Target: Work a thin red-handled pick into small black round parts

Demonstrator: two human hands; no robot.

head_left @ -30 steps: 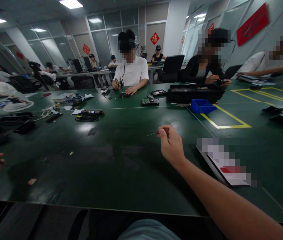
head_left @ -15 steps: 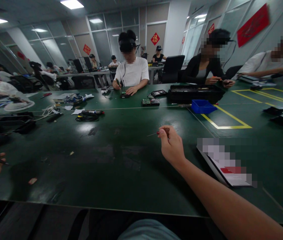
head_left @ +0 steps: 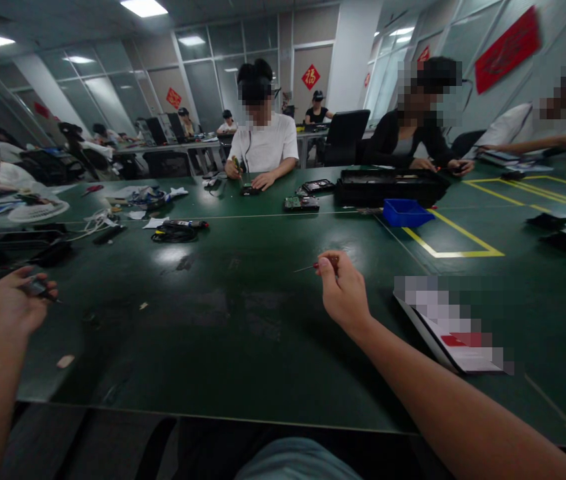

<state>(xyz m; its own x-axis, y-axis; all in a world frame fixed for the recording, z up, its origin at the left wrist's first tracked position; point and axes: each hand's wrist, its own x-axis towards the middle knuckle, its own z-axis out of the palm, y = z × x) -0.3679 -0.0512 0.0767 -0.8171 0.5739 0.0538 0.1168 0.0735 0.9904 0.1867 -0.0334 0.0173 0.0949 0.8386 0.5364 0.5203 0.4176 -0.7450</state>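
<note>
In the head view my right hand [head_left: 341, 288] is closed on a slim screwdriver [head_left: 317, 266] with a reddish handle. Its thin metal shaft points left above the green table [head_left: 243, 387]. Over at the left, my left hand [head_left: 11, 303] is closed around a short grey and black tool [head_left: 37, 287] with a thin tip pointing right and down. The exact kind of that tool I cannot make out. A small pale scrap [head_left: 65, 361] lies on the table below the left hand.
A white booklet [head_left: 477, 363] lies beside my right forearm. Farther off are a blue bin [head_left: 405, 213], a long black tray [head_left: 393, 189], a hard drive [head_left: 301, 203] and a coiled black cable [head_left: 175, 231]. Across the table a person in a white shirt [head_left: 265, 143] works on a small device.
My left hand has come in from the left edge, moving right and away from me with the grey and black tool. My right hand with the screwdriver has stayed put.
</note>
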